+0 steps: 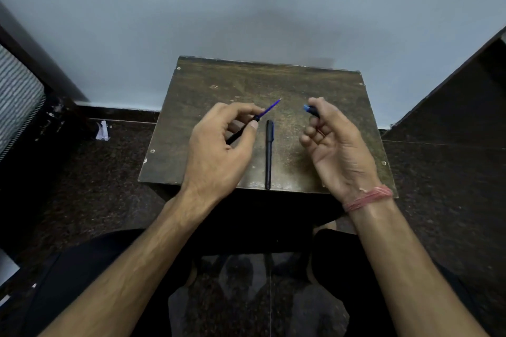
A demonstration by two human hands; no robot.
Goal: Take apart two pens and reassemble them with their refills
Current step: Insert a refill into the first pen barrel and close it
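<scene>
The left hand (219,150) pinches a slim black plastic pen barrel (241,133) between thumb and forefinger, its thin blue refill (269,108) jutting out toward the right. Best to steady the barrel and draw the refill out straight. A second, capped black pen (269,154) lies on the worn brown wooden stool top (315,85) between the hands. The right hand (336,142) curls round a small black-and-blue tip piece (310,110).

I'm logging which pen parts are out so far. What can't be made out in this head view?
- Rear of the pen barrel: hidden inside the left hand.
- The blue-tipped piece: mostly covered by the right hand's fingers; cap or grip section, unclear.
- The second pen on the table: too dark to show seams.
</scene>
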